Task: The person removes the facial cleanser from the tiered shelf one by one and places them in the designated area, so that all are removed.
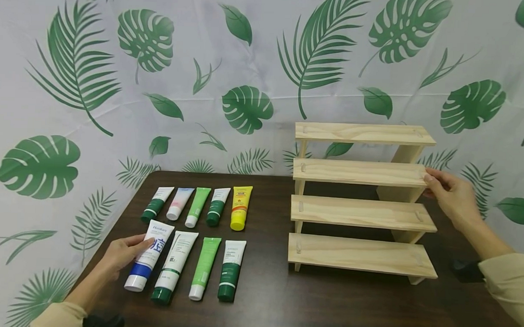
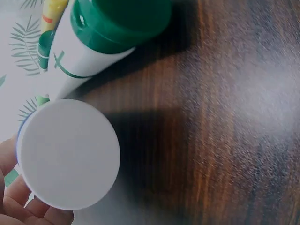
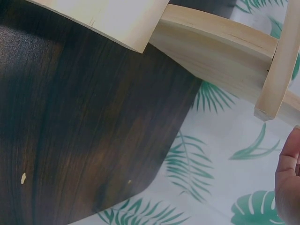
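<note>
A white squeeze tube with a blue band (image 1: 142, 269) is gripped by my left hand (image 1: 122, 255), thumb over its front. In the left wrist view its round white cap (image 2: 70, 154) faces the camera, with fingers curled behind it. Beside it lies a white tube with a green cap (image 1: 175, 266). On the right stands a wooden four-tier display shelf (image 1: 360, 211). My right hand (image 1: 456, 196) holds the right end of its second board from the top, thumb at the front; some fingers are hidden behind. The right wrist view shows only part of that hand (image 3: 288, 178) at the edge.
To the right of the held tube lie a light green tube (image 1: 205, 267) and a white-and-green tube (image 1: 232, 270). Several smaller tubes, including a yellow one (image 1: 240, 207), form a back row. The dark wooden table (image 1: 266, 298) meets a leaf-print cloth (image 1: 194, 108) behind.
</note>
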A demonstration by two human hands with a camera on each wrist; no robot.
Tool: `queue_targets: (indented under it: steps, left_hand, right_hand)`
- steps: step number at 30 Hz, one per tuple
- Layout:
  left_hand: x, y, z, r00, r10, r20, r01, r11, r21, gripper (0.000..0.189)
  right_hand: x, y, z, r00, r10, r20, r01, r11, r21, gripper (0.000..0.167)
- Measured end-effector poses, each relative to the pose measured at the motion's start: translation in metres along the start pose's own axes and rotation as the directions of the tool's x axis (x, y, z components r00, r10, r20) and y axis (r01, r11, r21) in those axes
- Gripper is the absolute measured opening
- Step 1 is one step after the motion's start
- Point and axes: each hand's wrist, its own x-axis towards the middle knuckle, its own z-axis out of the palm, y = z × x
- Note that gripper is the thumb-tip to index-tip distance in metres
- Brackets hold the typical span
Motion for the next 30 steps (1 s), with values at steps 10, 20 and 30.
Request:
queue_targets:
  steps: [10, 20, 30]
  left_hand:
    - [0.0054, -0.0062, 0.001, 1.0, -0.01, -0.014, 0.011, 0.999, 0.044, 0.088]
    - [0.0068, -0.0098, 0.0012, 1.0, -0.016, -0.018, 0.016, 0.999, 0.041, 0.09]
    - [0.007, -0.0098, 0.0002, 1.0, 0.006, -0.03, -0.003, 0.995, 0.101, 0.079]
  right_hand:
    - [-0.0006, 0.0002, -0.0018, 1.0, 0.011, -0.003, -0.011, 1.0, 0.025, 0.052]
    - [0.0008, -0.0011, -0.0014, 1.0, -0.005, -0.013, 0.005, 1.0, 0.009, 0.051]
    - [0.0009, -0.0013, 0.0002, 1.0, 0.011, -0.016, -0.01, 1.0, 0.026, 0.052]
